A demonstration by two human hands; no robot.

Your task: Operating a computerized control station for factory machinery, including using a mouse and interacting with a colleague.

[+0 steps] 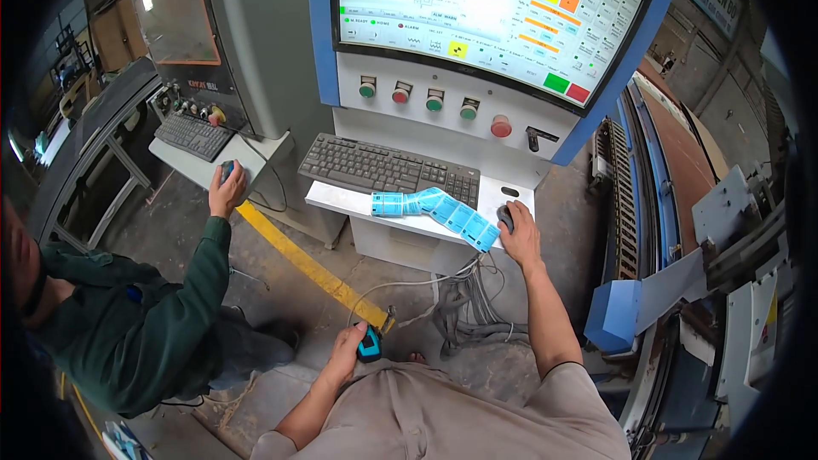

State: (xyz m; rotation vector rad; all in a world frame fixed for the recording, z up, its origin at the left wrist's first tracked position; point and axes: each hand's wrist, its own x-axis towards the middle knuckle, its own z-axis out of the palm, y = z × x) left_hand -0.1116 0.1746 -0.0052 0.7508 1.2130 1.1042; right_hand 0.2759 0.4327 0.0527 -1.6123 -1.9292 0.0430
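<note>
Your tan shirt [409, 409] fills the lower edge of the view as you stand at a white-and-blue machine console. Your left hand [348, 353], low in front of your waist, is closed around a teal-and-black handheld device [369, 346] resembling a tape measure, its fingers curled in against the casing. Your right hand [523, 238] reaches forward to the right end of the white shelf [490, 196], its fingers bent over a black mouse [505, 219]; how hard they press cannot be told. Just left of that hand, a bent strip of blue printed packets [434, 206] lies along the shelf's front edge, before a dark keyboard [392, 169]. Above stand a row of green and red buttons [434, 104] and a lit monitor [477, 17]. Below the shelf, a bundle of grey cables [477, 315] spills to the floor. To your left, a co-worker in a dark green jacket [128, 332] rests a hand [225, 196] on another mouse [227, 171] beside a second keyboard [192, 136]. Between you two, a yellow strip [298, 255] slants toward the device; whether they touch cannot be told.
</note>
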